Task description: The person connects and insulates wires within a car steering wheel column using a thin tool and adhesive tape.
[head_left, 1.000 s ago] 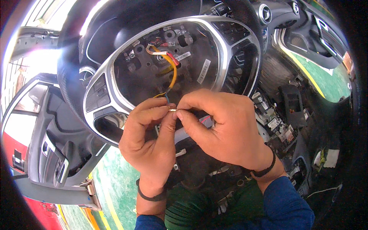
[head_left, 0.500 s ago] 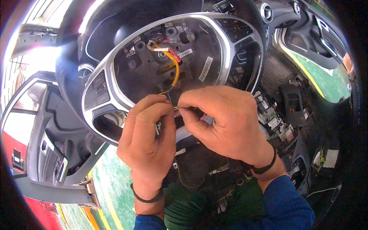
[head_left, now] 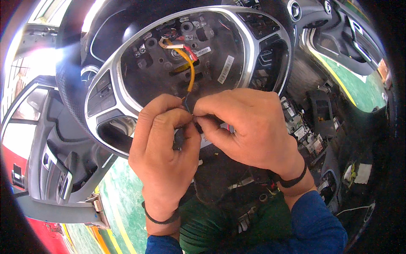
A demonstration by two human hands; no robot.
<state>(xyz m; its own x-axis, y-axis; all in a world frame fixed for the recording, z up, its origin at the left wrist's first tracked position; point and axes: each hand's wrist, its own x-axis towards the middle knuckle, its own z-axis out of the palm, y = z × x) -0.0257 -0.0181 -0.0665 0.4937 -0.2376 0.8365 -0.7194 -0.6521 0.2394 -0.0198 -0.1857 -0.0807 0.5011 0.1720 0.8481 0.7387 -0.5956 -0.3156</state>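
A steering wheel (head_left: 249, 55) with silver trim has its centre open, showing a dark hub plate (head_left: 141, 89). Out of the hub comes a yellow-sleeved wire bundle (head_left: 191, 75) beside a red connector (head_left: 191, 53). Thin wires, one of them blue (head_left: 187, 103), fan from the sleeve's lower end down to my fingertips. My left hand (head_left: 163, 148) is closed, thumb and forefinger pinching the thin wires. Right against it, my right hand (head_left: 253, 129) pinches the wire ends too. Fingers cover the exact spot where the wires meet.
To the left an open car door (head_left: 63, 139) hangs over a green floor (head_left: 120, 194). Loose electrical parts and a dismantled console (head_left: 311, 137) lie to the right. The far-side door (head_left: 338, 46) stands open as well. A spanner-like metal tool (head_left: 246, 220) lies low, near my legs.
The wheel and yellow bundle sit slightly higher and further left in view. My fingertips have drawn closer together on the thin wires, with the pinch kept in both hands.
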